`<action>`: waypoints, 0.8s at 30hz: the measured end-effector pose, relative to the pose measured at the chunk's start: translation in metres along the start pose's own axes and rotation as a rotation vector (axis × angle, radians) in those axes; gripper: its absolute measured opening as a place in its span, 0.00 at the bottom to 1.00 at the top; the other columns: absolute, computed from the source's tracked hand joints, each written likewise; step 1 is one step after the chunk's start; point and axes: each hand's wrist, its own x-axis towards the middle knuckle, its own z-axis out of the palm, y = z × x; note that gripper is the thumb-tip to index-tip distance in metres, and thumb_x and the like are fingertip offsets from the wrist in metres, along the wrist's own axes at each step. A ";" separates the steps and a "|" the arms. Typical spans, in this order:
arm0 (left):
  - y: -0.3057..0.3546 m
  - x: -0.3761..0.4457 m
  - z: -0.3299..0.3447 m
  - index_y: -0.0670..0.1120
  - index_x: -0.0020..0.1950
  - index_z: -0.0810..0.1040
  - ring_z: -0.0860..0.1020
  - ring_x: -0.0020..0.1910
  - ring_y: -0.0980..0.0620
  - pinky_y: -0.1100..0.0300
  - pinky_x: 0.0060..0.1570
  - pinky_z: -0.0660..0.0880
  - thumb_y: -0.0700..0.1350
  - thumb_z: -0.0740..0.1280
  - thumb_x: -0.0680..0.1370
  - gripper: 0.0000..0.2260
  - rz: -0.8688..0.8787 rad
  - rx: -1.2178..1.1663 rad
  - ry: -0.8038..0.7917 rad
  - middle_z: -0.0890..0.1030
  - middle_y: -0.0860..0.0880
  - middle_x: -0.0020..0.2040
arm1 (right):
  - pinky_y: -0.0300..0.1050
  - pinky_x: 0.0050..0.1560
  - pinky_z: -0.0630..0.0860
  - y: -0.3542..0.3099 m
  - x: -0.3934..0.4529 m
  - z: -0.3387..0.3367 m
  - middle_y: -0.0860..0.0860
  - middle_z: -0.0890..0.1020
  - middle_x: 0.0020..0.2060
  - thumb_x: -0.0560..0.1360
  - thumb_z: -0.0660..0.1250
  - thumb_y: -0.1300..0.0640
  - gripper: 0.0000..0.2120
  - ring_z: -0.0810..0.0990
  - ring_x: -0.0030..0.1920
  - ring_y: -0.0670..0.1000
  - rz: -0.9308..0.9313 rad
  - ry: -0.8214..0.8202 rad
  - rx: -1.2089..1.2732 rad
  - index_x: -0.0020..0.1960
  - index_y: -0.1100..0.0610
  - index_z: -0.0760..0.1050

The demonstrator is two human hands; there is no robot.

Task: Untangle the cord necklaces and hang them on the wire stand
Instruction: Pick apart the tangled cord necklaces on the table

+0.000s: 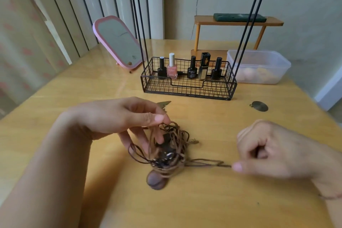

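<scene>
A tangled bundle of brown cord necklaces (pixel 166 152) hangs just above the wooden table, with dark and metallic pendants caught inside and a round brownish pendant (pixel 156 179) at its bottom. My left hand (pixel 129 116) pinches the top cords between thumb and forefinger, other fingers spread among the loops. My right hand (pixel 273 152) pinches one cord strand pulled out sideways to the right. The black wire stand (pixel 188 81) sits behind, its tall rods rising to hooks at the top edge.
The stand's basket holds several nail polish bottles (pixel 172 69). A pink mirror (pixel 118 42) leans at back left, a clear plastic box (pixel 259 66) and a small wooden shelf (pixel 238 21) at back right. A round metal pendant (pixel 260 106) and a leaf-shaped piece (pixel 163 103) lie on the table.
</scene>
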 end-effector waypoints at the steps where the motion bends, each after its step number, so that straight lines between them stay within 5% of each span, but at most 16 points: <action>1: 0.001 -0.002 -0.001 0.48 0.61 0.78 0.85 0.44 0.41 0.57 0.33 0.81 0.63 0.70 0.74 0.24 -0.028 0.014 0.022 0.84 0.41 0.52 | 0.45 0.28 0.62 0.003 -0.002 -0.005 0.46 0.61 0.23 0.71 0.67 0.32 0.30 0.62 0.27 0.49 0.084 0.080 -0.018 0.27 0.55 0.64; 3: 0.001 -0.001 -0.001 0.47 0.59 0.79 0.84 0.38 0.45 0.59 0.31 0.78 0.59 0.67 0.76 0.19 -0.075 0.037 0.199 0.86 0.42 0.46 | 0.44 0.29 0.59 0.011 -0.004 -0.015 0.48 0.58 0.24 0.71 0.62 0.28 0.33 0.59 0.26 0.49 0.354 0.251 -0.158 0.28 0.56 0.59; 6: -0.009 0.019 -0.003 0.46 0.50 0.81 0.77 0.28 0.52 0.65 0.27 0.70 0.48 0.70 0.79 0.06 -0.060 0.283 0.663 0.82 0.49 0.34 | 0.43 0.30 0.62 0.033 -0.007 -0.022 0.48 0.65 0.20 0.73 0.65 0.36 0.27 0.67 0.26 0.50 0.703 0.399 -0.463 0.29 0.56 0.65; 8: -0.014 0.029 -0.004 0.50 0.53 0.81 0.77 0.34 0.55 0.63 0.32 0.70 0.46 0.71 0.78 0.05 -0.098 0.573 0.848 0.81 0.53 0.40 | 0.44 0.32 0.67 0.041 -0.007 -0.022 0.42 0.73 0.23 0.73 0.70 0.41 0.18 0.74 0.32 0.49 0.738 0.442 -0.515 0.30 0.50 0.74; 10: -0.017 0.033 -0.004 0.53 0.60 0.79 0.77 0.44 0.53 0.60 0.42 0.71 0.45 0.73 0.77 0.13 -0.131 0.656 0.789 0.80 0.54 0.51 | 0.47 0.42 0.74 0.038 -0.003 -0.016 0.38 0.76 0.34 0.72 0.72 0.44 0.04 0.76 0.44 0.49 0.626 0.503 -0.536 0.44 0.43 0.81; 13: -0.015 0.033 -0.001 0.56 0.66 0.76 0.75 0.56 0.53 0.62 0.51 0.70 0.43 0.72 0.77 0.18 -0.078 0.663 0.614 0.77 0.54 0.60 | 0.44 0.53 0.73 0.012 0.013 0.003 0.36 0.78 0.47 0.72 0.69 0.39 0.13 0.75 0.53 0.43 0.297 0.605 -0.313 0.55 0.39 0.80; 17: -0.015 0.028 -0.002 0.58 0.68 0.74 0.73 0.60 0.55 0.62 0.56 0.69 0.43 0.72 0.77 0.22 -0.068 0.682 0.509 0.75 0.57 0.64 | 0.33 0.58 0.67 -0.015 0.031 0.030 0.26 0.70 0.56 0.66 0.62 0.24 0.25 0.67 0.63 0.33 0.179 0.263 -0.261 0.59 0.32 0.74; 19: -0.016 0.027 -0.005 0.59 0.67 0.75 0.71 0.58 0.57 0.65 0.55 0.68 0.40 0.72 0.77 0.22 -0.081 0.709 0.482 0.73 0.59 0.61 | 0.31 0.59 0.65 -0.012 0.032 0.031 0.26 0.70 0.56 0.66 0.69 0.31 0.23 0.65 0.63 0.32 0.187 0.174 -0.356 0.59 0.32 0.72; 21: -0.018 0.027 -0.008 0.59 0.66 0.77 0.72 0.54 0.58 0.70 0.47 0.67 0.38 0.71 0.77 0.22 -0.087 0.727 0.506 0.72 0.59 0.58 | 0.26 0.56 0.65 -0.010 0.029 0.026 0.30 0.75 0.51 0.69 0.75 0.49 0.18 0.70 0.59 0.34 0.185 0.220 -0.307 0.54 0.33 0.75; 24: -0.021 0.028 -0.010 0.58 0.62 0.79 0.74 0.45 0.59 0.71 0.39 0.67 0.39 0.71 0.77 0.18 -0.092 0.724 0.552 0.75 0.59 0.51 | 0.29 0.44 0.71 -0.002 0.022 0.015 0.34 0.81 0.42 0.70 0.71 0.63 0.22 0.77 0.47 0.38 0.256 0.360 -0.261 0.45 0.34 0.77</action>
